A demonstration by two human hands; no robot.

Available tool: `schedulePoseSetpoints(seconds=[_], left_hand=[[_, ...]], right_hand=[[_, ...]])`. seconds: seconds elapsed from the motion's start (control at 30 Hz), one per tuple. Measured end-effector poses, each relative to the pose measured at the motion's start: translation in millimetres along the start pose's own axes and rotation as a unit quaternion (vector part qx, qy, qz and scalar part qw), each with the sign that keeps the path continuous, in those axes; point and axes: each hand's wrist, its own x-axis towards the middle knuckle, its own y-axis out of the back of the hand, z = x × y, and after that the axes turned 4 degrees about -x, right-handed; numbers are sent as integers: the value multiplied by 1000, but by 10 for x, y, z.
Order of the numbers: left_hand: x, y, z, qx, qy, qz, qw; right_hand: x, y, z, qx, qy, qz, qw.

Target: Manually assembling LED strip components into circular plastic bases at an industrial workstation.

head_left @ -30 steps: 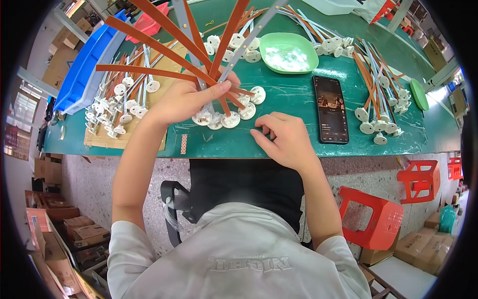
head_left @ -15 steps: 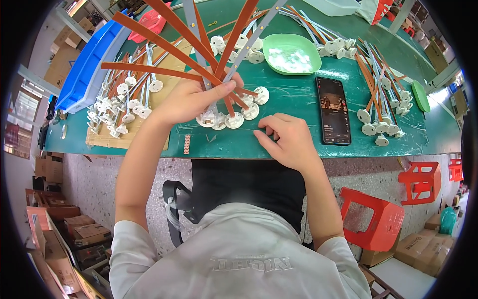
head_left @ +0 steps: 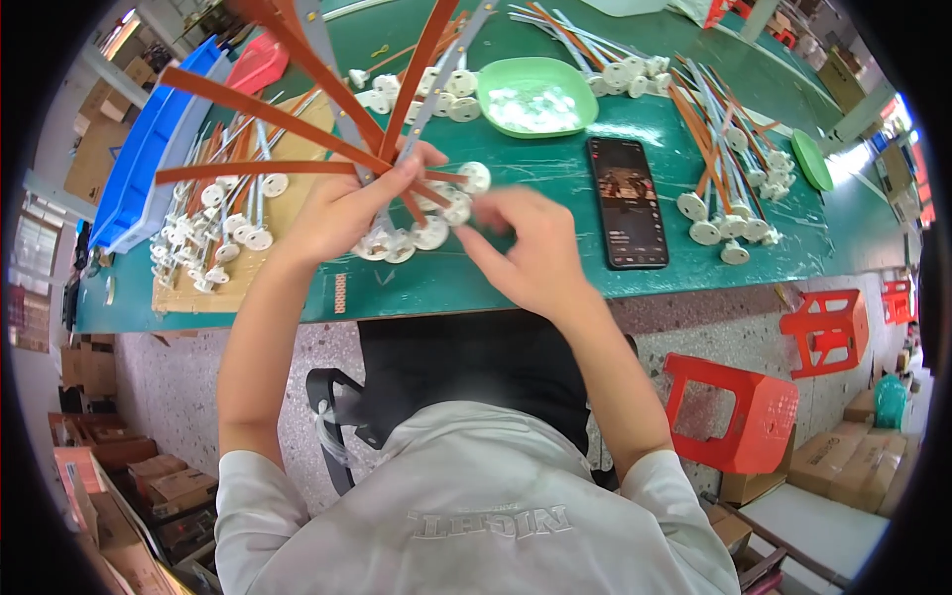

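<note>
Gripping a fan of flat, straight-edged orange-brown and silvery strips [head_left: 273, 119], the left hand [head_left: 347, 208] is closing its thumb over them above the glossy, scuffed green tabletop [head_left: 436, 288]. From my distance I'm seeing round white discs [head_left: 429, 235] clustering at their lower ends. The right hand [head_left: 526, 248], blurring, is curving just beside them, thumb and fingers spreading apart; whether its fingertips are touching, I cannot tell. Beyond, a shallow light-green dish [head_left: 572, 79] is holding shiny, translucent pieces.

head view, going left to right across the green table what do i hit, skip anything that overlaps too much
Blue tray → left hand → right hand → black phone → right-hand bundle of orange and silver strips with white discs → small green dish
</note>
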Motion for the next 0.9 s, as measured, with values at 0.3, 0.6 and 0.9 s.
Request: schedulePoseSetpoints(seconds=[0.3,0.6,0.9], left_hand=[[61,-86,83,110,-12,80,991],[-132,282,31,337,-140,57,929],[-665,2145,-18,525,146,203,814]], right_hand=[[881,-82,-665,66,53,45,995],[1199,-361,-509,190,144,81,968],[1140,-507,-296,242,-56,-138,959]])
